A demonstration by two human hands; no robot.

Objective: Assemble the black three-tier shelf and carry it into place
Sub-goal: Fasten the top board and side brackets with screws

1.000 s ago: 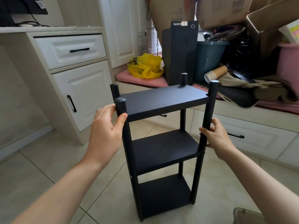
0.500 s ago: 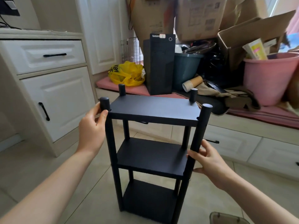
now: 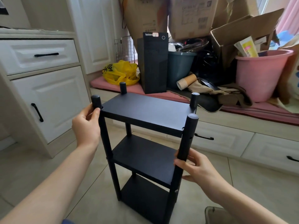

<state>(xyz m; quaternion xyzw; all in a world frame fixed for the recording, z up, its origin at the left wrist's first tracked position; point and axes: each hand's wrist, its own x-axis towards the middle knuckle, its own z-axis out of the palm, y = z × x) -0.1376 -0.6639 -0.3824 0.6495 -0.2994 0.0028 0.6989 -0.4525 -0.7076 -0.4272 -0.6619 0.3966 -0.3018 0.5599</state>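
The black three-tier shelf (image 3: 145,113) stood upright over the tiled floor (image 3: 234,183), its long axis vertical and its tiers' long edges running left to right. The left hand (image 3: 86,125) pinched the near-left post at the top tier, and the right hand (image 3: 196,167) curled round the near-right post beside the middle tier. Open floor lay on both sides, between the white cabinet (image 3: 48,101) at left and the low drawers (image 3: 226,141) behind.

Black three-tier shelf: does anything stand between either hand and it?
Nothing visible. The left hand grips the black three-tier shelf by its front-left post near the top; the right hand grips the front-right post beside the middle tier. Its destination is not shown.
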